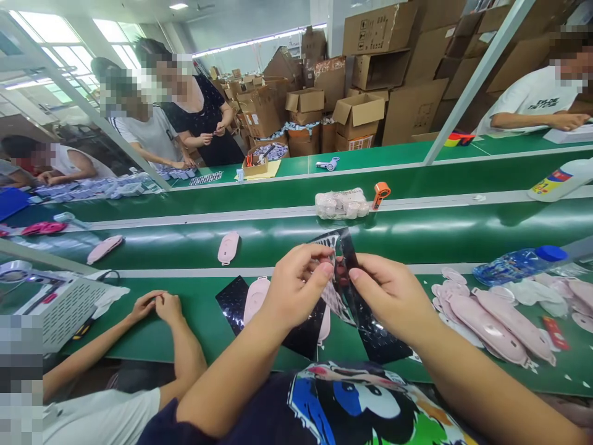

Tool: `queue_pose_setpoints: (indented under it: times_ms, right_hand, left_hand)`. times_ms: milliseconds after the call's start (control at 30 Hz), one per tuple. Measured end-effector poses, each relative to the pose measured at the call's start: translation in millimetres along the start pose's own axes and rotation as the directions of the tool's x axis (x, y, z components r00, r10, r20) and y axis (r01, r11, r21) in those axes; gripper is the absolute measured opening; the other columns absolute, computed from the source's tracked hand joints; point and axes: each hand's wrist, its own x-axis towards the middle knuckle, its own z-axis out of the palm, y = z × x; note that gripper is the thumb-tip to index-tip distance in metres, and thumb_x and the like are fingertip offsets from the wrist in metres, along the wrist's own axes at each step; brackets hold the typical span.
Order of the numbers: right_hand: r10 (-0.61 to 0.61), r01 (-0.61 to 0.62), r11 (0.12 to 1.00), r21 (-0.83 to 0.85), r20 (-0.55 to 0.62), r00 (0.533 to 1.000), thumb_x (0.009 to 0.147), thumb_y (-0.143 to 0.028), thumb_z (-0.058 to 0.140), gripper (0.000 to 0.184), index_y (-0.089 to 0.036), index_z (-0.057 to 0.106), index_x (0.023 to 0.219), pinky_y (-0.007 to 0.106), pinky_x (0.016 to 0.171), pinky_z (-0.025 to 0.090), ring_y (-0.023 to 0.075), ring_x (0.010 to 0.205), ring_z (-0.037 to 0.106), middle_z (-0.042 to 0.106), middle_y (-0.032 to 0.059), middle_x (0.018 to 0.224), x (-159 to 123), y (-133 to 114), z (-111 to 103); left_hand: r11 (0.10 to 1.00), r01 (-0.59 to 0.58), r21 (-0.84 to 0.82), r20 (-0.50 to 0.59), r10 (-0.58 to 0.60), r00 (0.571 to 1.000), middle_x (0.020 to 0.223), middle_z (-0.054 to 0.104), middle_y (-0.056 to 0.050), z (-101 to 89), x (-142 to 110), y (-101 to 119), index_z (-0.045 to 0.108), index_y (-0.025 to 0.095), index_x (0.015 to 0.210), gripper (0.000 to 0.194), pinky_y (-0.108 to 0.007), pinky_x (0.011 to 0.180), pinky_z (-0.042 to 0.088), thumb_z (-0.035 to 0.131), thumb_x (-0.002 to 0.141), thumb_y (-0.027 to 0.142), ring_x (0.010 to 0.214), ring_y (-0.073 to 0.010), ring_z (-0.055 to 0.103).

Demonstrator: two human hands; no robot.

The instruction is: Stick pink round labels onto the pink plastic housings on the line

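My L hand (303,278) pinches clear cut-out film (340,304), R hand (391,290) grips black glossy sheet (348,246), both btwn hands over near tabletop (201,306); prob peeling step, next pull needs R steady

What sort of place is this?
Probably a factory assembly line: a long green work surface, a pile of matching pink parts, and stacked cardboard boxes in the background.
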Motion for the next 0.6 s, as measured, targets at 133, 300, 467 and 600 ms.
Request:
queue_pose_setpoints:
  times_ms: [133, 300, 467, 600]
  right_hand:
    - [-0.019, 0.023, 0.999, -0.043, 0.093, 0.996, 0.090, -0.022, 0.041, 0.025, -0.020, 0.064, 0.080, 0.028, 0.063, 0.045, 0.0160, 0.074, 0.062, 0.068, 0.0005, 0.082, -2, -1, -2]
    - [-0.054, 0.049, 0.998, 0.027, 0.215, 0.975, 0.088, -0.021, 0.042, 0.024, -0.020, 0.064, 0.078, 0.028, 0.063, 0.047, 0.0162, 0.074, 0.062, 0.067, 0.0000, 0.077, -7, -5, -7]
    - [-0.095, 0.092, 0.968, -0.235, -0.003, 0.995, 0.085, -0.022, 0.053, 0.021, -0.022, 0.065, 0.102, 0.033, 0.073, 0.050, 0.0174, 0.081, 0.063, 0.068, 0.0016, 0.094, -15, -8, -13]
    - [-0.396, 0.239, 0.776, -0.584, -0.157, 0.905, 0.087, -0.027, 0.057, 0.023, -0.019, 0.064, 0.108, 0.041, 0.086, 0.044, 0.0231, 0.095, 0.057, 0.065, 0.0058, 0.102, -22, -17, -8]
  left_hand:
    - [0.965, -0.147, 0.219, -0.118, 0.176, 0.977, 0.106, 0.063, -0.006, -9.3, 1, 3, 0.061, 0.021, 0.110, 0.025, -0.029, 0.077, 0.051, 0.059, 0.085, 0.026, 0.098, -0.0171, 0.059]
    - [0.979, 0.150, -0.137, 0.082, -0.140, 0.987, 0.088, 0.067, -0.006, -12.8, 3, 8, 0.062, 0.017, 0.090, 0.022, -0.032, 0.073, 0.051, 0.056, 0.086, 0.038, 0.081, -0.0167, 0.062]
    - [0.929, 0.287, -0.234, 0.080, -0.276, 0.958, 0.065, 0.061, 0.000, -9.0, -2, 5, 0.063, 0.015, 0.076, 0.027, -0.022, 0.054, 0.042, 0.066, 0.079, 0.042, 0.057, -0.0094, 0.053]
    - [0.984, 0.158, -0.085, -0.047, -0.162, 0.986, 0.071, 0.065, -0.002, -6.9, -4, 6, 0.069, 0.016, 0.078, 0.021, -0.023, 0.061, 0.044, 0.066, 0.080, 0.037, 0.065, -0.0112, 0.056]
